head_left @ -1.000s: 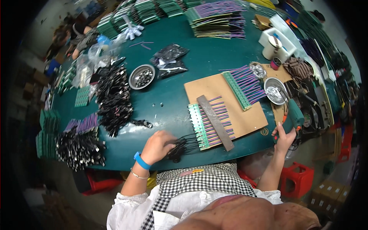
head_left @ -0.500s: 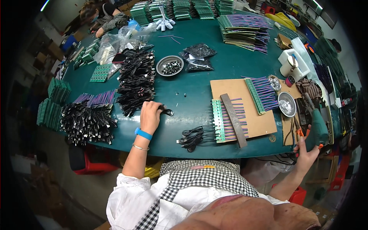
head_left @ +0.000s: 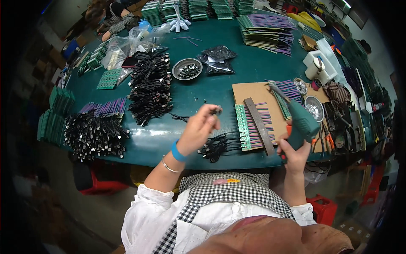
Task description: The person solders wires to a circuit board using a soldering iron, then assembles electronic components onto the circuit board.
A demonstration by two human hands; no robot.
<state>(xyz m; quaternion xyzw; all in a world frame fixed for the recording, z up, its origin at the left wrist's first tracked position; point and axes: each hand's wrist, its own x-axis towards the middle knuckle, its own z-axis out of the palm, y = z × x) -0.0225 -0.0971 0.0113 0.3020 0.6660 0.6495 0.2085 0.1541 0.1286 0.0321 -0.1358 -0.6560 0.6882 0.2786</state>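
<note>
My left hand [head_left: 198, 131] is raised over the near middle of the table, its fingers pinching the dark end of a black cable [head_left: 179, 117] that trails off behind it to the left. Wrapped round the handle of a green soldering gun [head_left: 305, 120] is my right hand [head_left: 294, 154]. The gun's metal tip points up and left over the cardboard sheet [head_left: 279, 122]. On that sheet lies a green board strip [head_left: 243, 127] with purple-and-black wires, crossed by a flat metal bar [head_left: 259, 127]. Several black cables [head_left: 215, 146] run from the strip's left edge, below my left hand.
A large pile of black cables [head_left: 150, 89] lies left, with a bowl of small parts [head_left: 187, 69] beyond. Another wired board strip [head_left: 282, 103] lies behind the gun. Rightward are a bowl of shiny bits [head_left: 314, 109] and orange-handled pliers [head_left: 328, 139]. Another person [head_left: 116, 19] works far left.
My left hand has moved right and up from the cable pile, drawing the cable along. My right hand has brought the soldering gun leftward from the table's right side to above the cardboard.
</note>
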